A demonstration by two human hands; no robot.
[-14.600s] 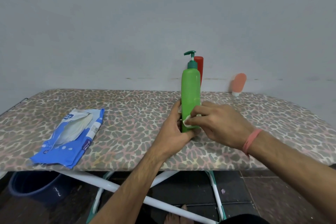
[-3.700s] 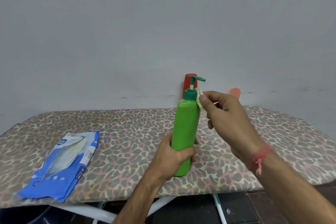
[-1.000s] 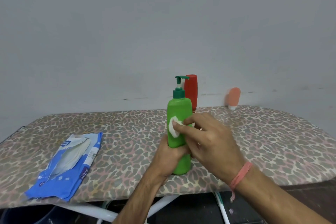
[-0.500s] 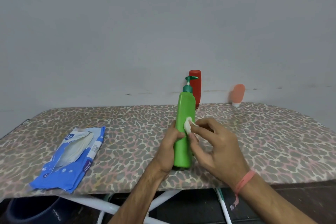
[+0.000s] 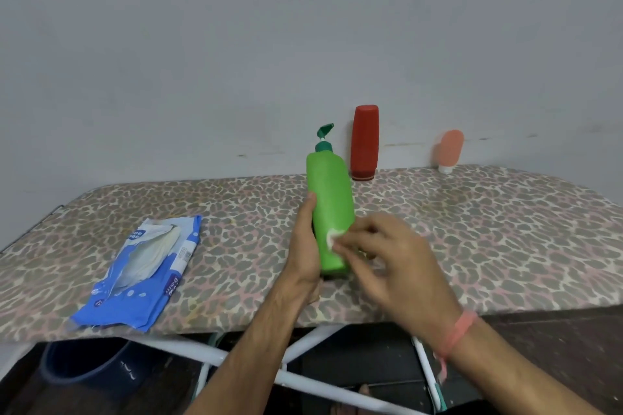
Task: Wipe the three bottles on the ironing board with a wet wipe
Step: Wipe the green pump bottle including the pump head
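Leopard-print ironing board point(image 5: 472, 229) seen carrying three bottles, green pump bottle point(image 5: 330, 212) gripped by left hand point(image 5: 305, 246) near its front edge, small white wet wipe point(image 5: 333, 237) pinched against it by right hand point(image 5: 394, 266), red bottle point(image 5: 364, 141) and pink bottle point(image 5: 450, 149) stood behind.

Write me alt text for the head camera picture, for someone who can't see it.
A person's left hand steadies a tilted green pump bottle on a leopard-print ironing board while the right hand rubs its lower side with a small white wipe. A red bottle and a small peach bottle stand by the wall behind; a blue wipes packet lies at left.
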